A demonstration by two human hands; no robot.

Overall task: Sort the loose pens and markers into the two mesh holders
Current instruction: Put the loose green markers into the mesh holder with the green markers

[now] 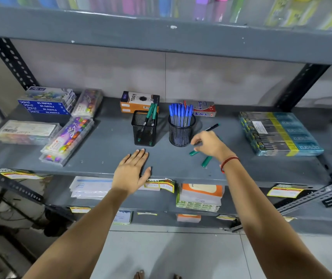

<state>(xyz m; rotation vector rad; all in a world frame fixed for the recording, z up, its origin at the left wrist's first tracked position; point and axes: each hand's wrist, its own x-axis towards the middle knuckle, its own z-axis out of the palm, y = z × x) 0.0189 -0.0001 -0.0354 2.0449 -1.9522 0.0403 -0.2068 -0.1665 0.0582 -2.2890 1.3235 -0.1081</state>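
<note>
Two black mesh holders stand mid-shelf. The square holder [144,128] holds a few green-capped markers. To its right, the round holder [181,133] is full of blue pens. Two loose green markers lie right of the round holder: one marker [213,127] runs under my right hand, its green cap showing at the lower left, and the second marker [206,161] lies by my wrist. My right hand [209,144] hovers over them with its fingers curled; whether it grips a marker is hidden. My left hand [133,170] rests flat and open on the shelf, in front of the square holder.
Boxes of oil pastels [47,101] and crayon packs [68,138] fill the left of the shelf. An orange box [137,101] and a pen carton [204,109] stand behind the holders. A wrapped stack of boxes [280,133] lies at the right. Another shelf hangs overhead.
</note>
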